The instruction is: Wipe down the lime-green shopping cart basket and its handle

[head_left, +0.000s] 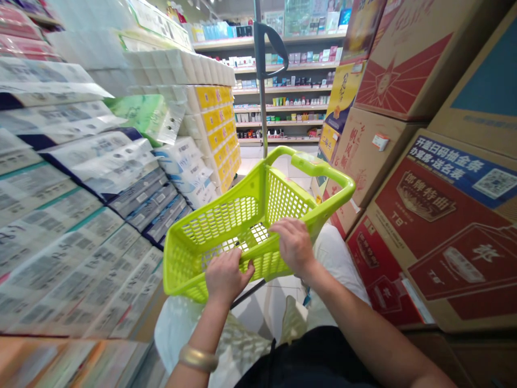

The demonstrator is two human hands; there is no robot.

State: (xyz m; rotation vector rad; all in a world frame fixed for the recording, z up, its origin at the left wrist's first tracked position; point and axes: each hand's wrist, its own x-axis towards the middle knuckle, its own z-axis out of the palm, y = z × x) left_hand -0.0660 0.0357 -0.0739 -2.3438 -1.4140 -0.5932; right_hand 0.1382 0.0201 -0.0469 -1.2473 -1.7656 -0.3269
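A lime-green plastic shopping basket (226,221) is tilted in front of me in a shop aisle, its open side facing up and left. My left hand (226,276) is closed over the basket's near rim, fingers hooked into the mesh. My right hand (294,243) rests on the same rim further right, fingers curled over the edge. The inside of the basket looks empty. A grey pull handle on a metal pole (263,64) rises behind the basket.
Stacked packs of tissue and toilet paper (81,205) fill the left side. Large brown and red cardboard boxes (436,205) are piled on the right. Shelves of small bottles and boxes (283,81) stand at the far end of the narrow tiled aisle.
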